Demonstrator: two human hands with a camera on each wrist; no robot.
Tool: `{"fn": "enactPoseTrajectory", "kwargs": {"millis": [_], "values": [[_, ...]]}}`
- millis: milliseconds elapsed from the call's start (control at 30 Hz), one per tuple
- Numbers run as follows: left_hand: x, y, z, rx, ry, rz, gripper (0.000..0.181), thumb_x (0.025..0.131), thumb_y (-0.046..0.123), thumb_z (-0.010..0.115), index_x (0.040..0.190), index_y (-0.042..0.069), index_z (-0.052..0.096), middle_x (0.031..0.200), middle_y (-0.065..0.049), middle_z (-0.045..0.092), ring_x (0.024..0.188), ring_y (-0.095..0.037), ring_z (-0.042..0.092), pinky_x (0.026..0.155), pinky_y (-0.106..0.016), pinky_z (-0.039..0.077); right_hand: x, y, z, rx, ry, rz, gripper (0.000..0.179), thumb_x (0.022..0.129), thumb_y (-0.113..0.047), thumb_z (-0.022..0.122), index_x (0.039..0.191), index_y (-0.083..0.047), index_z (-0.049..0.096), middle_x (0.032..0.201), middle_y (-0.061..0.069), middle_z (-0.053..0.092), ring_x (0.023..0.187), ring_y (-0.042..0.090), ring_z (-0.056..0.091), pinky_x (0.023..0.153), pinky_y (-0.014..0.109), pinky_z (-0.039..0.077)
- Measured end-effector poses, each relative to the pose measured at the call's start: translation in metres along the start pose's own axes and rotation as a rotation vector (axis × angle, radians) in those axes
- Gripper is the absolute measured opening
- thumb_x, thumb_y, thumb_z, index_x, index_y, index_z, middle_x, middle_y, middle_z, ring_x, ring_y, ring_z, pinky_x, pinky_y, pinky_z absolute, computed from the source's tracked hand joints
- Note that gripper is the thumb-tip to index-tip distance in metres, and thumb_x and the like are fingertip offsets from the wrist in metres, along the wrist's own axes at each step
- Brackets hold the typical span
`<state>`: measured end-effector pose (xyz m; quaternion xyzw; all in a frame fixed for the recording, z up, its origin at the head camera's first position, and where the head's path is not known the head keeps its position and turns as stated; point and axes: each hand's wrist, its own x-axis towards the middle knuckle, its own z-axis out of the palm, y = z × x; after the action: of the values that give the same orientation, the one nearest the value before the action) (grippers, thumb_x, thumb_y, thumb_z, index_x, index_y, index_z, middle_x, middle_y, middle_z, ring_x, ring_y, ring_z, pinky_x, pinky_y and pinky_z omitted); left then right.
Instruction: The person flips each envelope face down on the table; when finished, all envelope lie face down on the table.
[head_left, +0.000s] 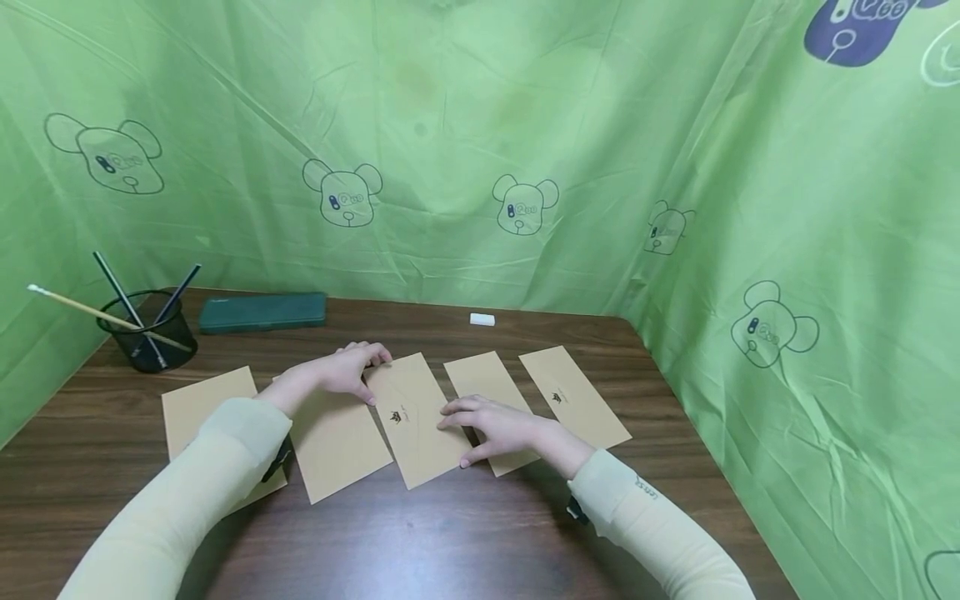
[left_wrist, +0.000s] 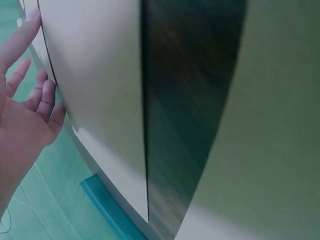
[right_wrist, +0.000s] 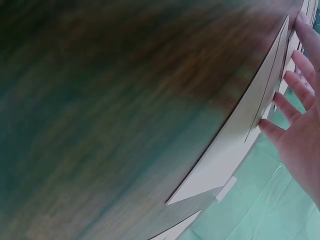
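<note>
Several tan paper envelopes lie in a row on the table. The middle envelope (head_left: 420, 425), printed with a small crown, has my left hand (head_left: 348, 369) at its upper left edge and my right hand (head_left: 498, 427) at its right edge. The left thumb is by the envelope's left side, and its fingers bend gently near the top corner. The right fingers are spread, with the thumb near the lower right corner. To the left are a plain envelope (head_left: 337, 450) and a partly covered one (head_left: 206, 408). To the right lie another envelope (head_left: 487, 379) and a crown-printed one (head_left: 573, 400).
A black mesh pen cup (head_left: 157, 350) with pencils stands at the back left. Beside it lies a dark green case (head_left: 262, 312). A white eraser (head_left: 482, 319) sits near the back edge. Green curtains (head_left: 435, 125) enclose the wooden table (head_left: 420, 550) behind and at both sides.
</note>
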<state>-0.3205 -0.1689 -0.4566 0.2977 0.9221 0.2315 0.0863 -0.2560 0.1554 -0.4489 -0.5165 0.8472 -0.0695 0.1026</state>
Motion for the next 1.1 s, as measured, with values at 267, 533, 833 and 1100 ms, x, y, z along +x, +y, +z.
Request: {"fn": "enactPoseTrajectory", "kwargs": {"millis": [267,533,833,1100], "values": [[0.004,0.001,-0.003,-0.097,-0.001,0.034,0.055,0.069,0.011,0.082,0.116,0.004,0.054,0.11,-0.016,0.054,0.106,-0.032,0.051,0.092,-0.046,0.041,0.0,-0.002,-0.001,-0.008,-0.002,0.009,0.065,0.08,-0.046,0.07,0.136,-0.019,0.05,0.144,0.005,0.041,0.135,0.02,0.034,0.11,0.036,0.03],[0.008,0.001,-0.006,-0.017,-0.036,0.051,0.043,0.071,0.011,0.08,0.109,0.012,0.06,0.117,-0.009,0.058,0.111,-0.033,0.049,0.094,-0.048,0.039,0.0,-0.002,-0.001,-0.018,0.003,0.013,0.066,0.08,-0.047,0.07,0.136,-0.019,0.05,0.144,0.005,0.041,0.134,0.02,0.035,0.11,0.037,0.031],[0.006,0.011,-0.015,0.036,-0.027,0.089,0.06,0.067,0.005,0.079,0.122,0.015,0.059,0.131,-0.011,0.051,0.117,-0.033,0.039,0.096,-0.058,0.029,0.0,-0.002,0.0,-0.046,0.006,0.02,0.067,0.081,-0.048,0.069,0.137,-0.019,0.048,0.143,0.005,0.041,0.133,0.02,0.037,0.109,0.037,0.031],[0.003,0.018,-0.021,-0.021,-0.049,0.081,0.055,0.072,0.009,0.078,0.124,0.014,0.059,0.132,-0.01,0.05,0.12,-0.032,0.037,0.101,-0.061,0.024,-0.005,-0.004,-0.005,0.052,0.028,0.035,0.072,0.082,-0.049,0.067,0.142,-0.02,0.041,0.143,0.001,0.042,0.133,0.017,0.036,0.109,0.036,0.031]]}}
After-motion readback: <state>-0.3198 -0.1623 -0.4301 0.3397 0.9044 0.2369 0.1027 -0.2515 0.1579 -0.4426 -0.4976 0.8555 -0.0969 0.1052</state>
